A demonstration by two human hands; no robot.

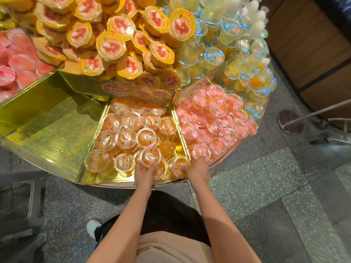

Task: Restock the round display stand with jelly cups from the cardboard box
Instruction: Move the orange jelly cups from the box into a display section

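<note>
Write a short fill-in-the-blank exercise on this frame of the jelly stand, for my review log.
1. The left hand holds a clear plastic cup of ____ jelly.
2. The right hand grips an orange jelly cup lying on its ____.
3. The gold-lined compartment left of the orange cups holds ____ cups.
4. The compartment right of the orange cups holds ____ jelly cups.

Missing words: orange; side; no; pink

Orange jelly cups (131, 137) fill a gold-lined display stand (57, 126); pink cups (212, 118) right, speckled grey floor (256, 186) below.
</note>
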